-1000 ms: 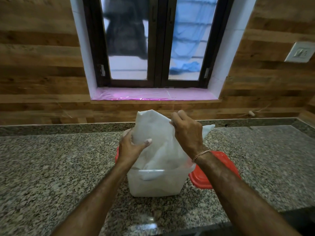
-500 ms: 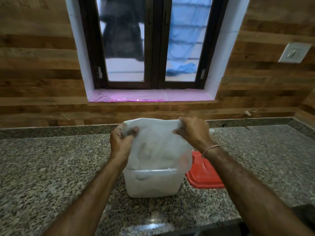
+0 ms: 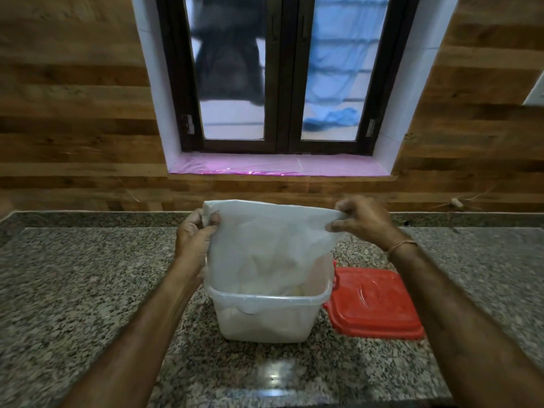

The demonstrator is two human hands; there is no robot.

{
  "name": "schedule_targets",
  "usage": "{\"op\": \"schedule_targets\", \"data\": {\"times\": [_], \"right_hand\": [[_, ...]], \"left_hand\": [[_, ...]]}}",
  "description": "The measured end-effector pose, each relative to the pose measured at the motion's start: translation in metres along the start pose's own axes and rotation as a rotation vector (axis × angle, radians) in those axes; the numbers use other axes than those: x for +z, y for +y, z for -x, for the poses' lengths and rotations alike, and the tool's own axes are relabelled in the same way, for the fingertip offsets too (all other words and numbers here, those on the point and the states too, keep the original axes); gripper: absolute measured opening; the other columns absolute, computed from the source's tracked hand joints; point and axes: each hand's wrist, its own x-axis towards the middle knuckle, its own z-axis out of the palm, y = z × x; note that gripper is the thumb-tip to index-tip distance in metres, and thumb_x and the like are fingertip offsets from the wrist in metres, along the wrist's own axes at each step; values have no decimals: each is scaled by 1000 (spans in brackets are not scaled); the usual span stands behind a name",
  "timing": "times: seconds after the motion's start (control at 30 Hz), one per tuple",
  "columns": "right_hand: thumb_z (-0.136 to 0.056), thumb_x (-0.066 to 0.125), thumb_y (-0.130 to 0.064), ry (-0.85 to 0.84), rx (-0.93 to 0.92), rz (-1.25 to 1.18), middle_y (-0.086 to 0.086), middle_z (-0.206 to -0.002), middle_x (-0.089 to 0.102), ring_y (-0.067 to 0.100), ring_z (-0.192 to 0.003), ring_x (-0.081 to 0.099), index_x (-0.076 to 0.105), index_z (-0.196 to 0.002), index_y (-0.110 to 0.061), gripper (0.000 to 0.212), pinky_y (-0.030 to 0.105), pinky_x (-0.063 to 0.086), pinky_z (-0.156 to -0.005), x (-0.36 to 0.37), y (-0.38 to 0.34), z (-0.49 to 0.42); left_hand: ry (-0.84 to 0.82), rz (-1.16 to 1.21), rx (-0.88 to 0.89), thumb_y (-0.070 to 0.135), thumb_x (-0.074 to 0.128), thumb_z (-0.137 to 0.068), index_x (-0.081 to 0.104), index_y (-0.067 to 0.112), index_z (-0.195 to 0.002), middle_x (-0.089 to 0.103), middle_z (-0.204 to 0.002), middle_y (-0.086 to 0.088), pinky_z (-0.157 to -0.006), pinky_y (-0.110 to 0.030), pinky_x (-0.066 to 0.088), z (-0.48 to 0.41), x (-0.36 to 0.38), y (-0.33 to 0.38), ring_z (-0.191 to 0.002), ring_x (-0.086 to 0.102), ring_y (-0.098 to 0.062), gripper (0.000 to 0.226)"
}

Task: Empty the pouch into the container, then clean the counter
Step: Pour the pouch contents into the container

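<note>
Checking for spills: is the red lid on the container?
No, the red lid lies on the counter beside the open container.

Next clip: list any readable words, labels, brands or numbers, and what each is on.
None can be read. The pouch is plain white; the container and red lid show no print; the wall plate at the right edge is cut off, with no marking visible.

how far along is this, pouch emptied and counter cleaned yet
Done: the red lid lies off beside the container, which seems to hold whitish contents. In hand: the left hand and right hand pinch the pouch by its upper corners, lower end inside the container. Left: removing the pouch and cleaning the counter; no cloth shows.
</note>
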Motion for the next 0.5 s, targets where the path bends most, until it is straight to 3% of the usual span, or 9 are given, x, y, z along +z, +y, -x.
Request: {"op": "schedule_targets", "data": {"times": [0.07, 0.17, 0.27, 0.33, 0.5], "right_hand": [[-70, 88, -44, 111, -34, -36, -6, -63, 64, 15, -62, 60, 62, -62, -22, 35, 35, 49, -57, 6, 11, -2], [-73, 84, -48, 202, -79, -132, -7, -63, 62, 13, -62, 56, 59, -64, -21, 38, 34, 45, -57, 14, 16, -5], [-73, 81, -58, 36, -96, -98, -10, -89, 75, 13, -82, 69, 72, -90, -28, 36, 39, 55, -79, 11, 18, -7], [-72, 86, -50, -135, -91, -120, -11, -103, 76, 11, -88, 71, 75, -107, -28, 43, 40, 58, -87, 13, 23, -8], [-76, 86, -37, -99, -92, -466, -3, -92, 76, 15, -85, 74, 77, -91, -16, 27, 32, 63, -71, 24, 40, -17]], "left_hand": [[-31, -99, 48, 0, 65, -94, 71, 10, -105, 76, -95, -5, -70, -30, 60, 0, 6, 0, -81, 71, -16, 16], [42, -81, 78, -2, 59, -97, 67, 11, -94, 76, -82, 6, -63, -26, 60, -3, 13, 6, -72, 70, -7, 16], [118, -13, 71, 2, 61, -98, 62, 17, -87, 74, -73, 11, -59, -22, 59, -7, 11, 8, -67, 68, -3, 19], [156, 18, 58, 5, 64, -96, 62, 19, -86, 72, -72, 12, -59, -21, 58, -8, 5, 6, -67, 65, -4, 18], [237, 35, 39, 0, 62, -96, 62, 19, -83, 72, -73, 13, -63, -22, 58, -6, 1, -1, -69, 65, -4, 23]]}}
